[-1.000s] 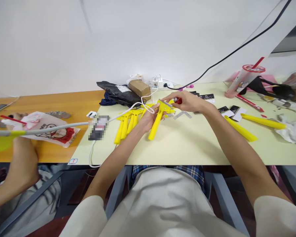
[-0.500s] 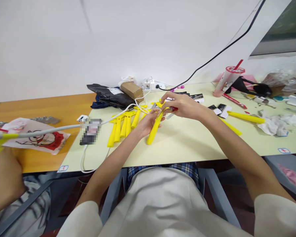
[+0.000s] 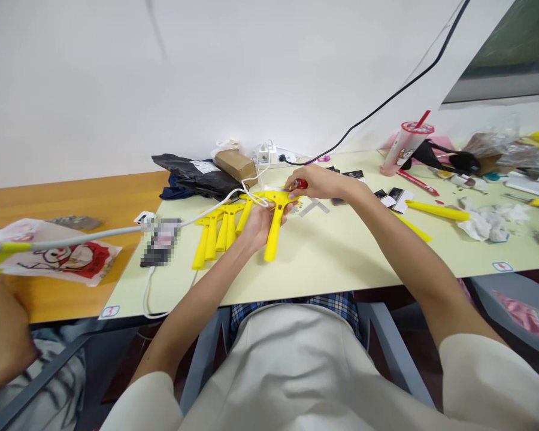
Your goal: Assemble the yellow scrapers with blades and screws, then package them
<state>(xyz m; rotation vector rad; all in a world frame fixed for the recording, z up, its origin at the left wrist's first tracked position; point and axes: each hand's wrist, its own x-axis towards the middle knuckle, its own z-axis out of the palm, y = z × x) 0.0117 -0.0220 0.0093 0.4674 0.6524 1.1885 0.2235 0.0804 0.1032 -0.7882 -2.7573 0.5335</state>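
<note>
My left hand (image 3: 257,228) is closed around the upper part of a yellow T-shaped scraper (image 3: 275,230), whose handle points down toward me. My right hand (image 3: 313,182) is at the right end of the scraper's head, fingers closed on a small red-handled screwdriver (image 3: 300,184); its tip is hidden. Several more yellow scrapers (image 3: 212,234) lie in a row to the left of my left hand. Flat metal blades (image 3: 314,208) rest on the table just beyond and right of the scraper.
A white cable (image 3: 215,211) crosses near my left hand. To the left lie a phone (image 3: 160,242) and another person's arm (image 3: 6,335). Rightward are small black-and-white packets (image 3: 393,199), a yellow handle (image 3: 438,210), crumpled tissue (image 3: 489,221) and a tall cup (image 3: 406,148).
The scraper has turned so its T-shaped head faces up toward me. My right hand has shifted slightly left, and the red handle now shows above the head. The view has moved a little.
</note>
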